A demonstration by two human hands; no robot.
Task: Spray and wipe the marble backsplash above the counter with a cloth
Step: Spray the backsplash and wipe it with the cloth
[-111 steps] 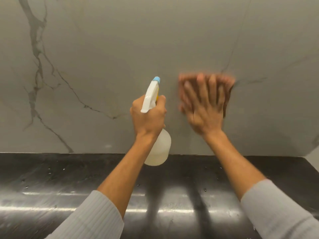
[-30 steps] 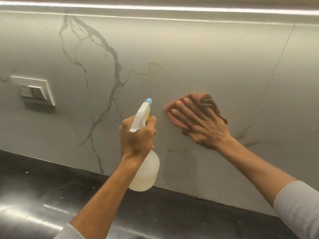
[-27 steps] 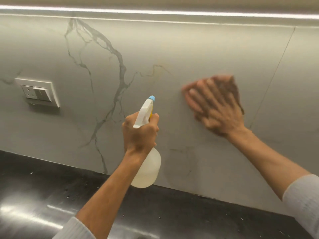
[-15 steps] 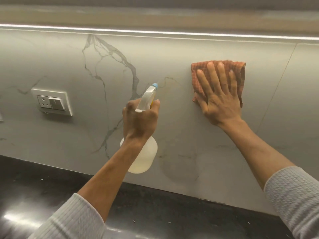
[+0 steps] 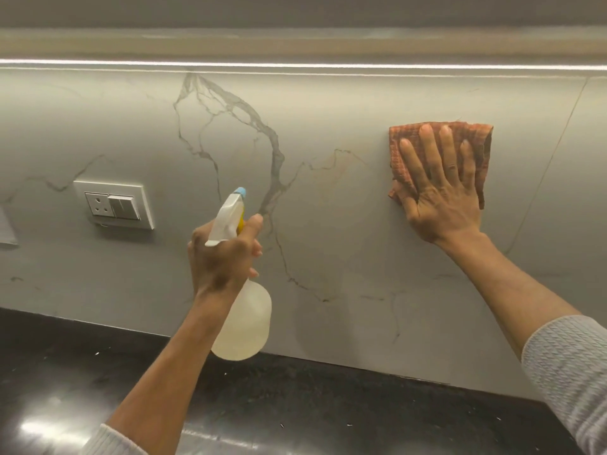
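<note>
We cannot see the neck of the spray bottle (image 5: 244, 326) or most of its trigger behind the left hand (image 5: 223, 257), nor the middle of the cloth (image 5: 483, 149) under the right hand (image 5: 440, 198). At the frame's left edge a pale panel (image 5: 6, 231) is cut off, and we cannot name the tiny light specks (image 5: 281, 425) on the counter (image 5: 328, 405).

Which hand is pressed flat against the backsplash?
The right hand, fingers spread flat on the orange cloth; the left hand instead grips the spray bottle.
</note>
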